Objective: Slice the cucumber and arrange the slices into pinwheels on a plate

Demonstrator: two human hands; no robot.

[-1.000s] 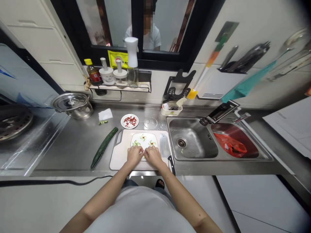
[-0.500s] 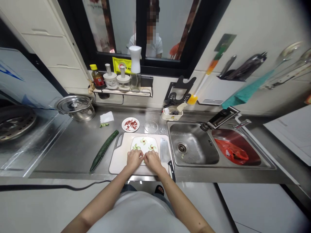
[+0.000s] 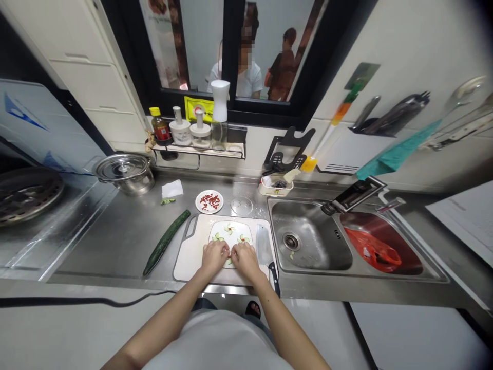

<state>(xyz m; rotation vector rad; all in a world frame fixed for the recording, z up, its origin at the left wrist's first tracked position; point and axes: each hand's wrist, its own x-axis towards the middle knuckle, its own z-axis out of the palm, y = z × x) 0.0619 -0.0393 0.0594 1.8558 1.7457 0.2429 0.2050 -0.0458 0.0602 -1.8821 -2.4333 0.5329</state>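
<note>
Both hands are close together over the near edge of a white square plate. The plate lies on a pale cutting board and bears pinwheels of thin cucumber slices with small red bits at their centres. My left hand has its fingers bent and pinched; what they hold is hidden. My right hand is curled the same way, fingertips close to the left ones, its contents also hidden. A bit of green shows between the hands. A cleaver lies along the board's right side, its black handle pointing toward me.
Left of the board lies a whole cucumber. Behind stand a small dish of red bits, a clear round lid and white paper. A lidded steel pot is back left, a double sink right.
The whole view has shifted slightly. My hands stay over the plate's near edge with only small finger movement. A second figure now shows in the window at right.
</note>
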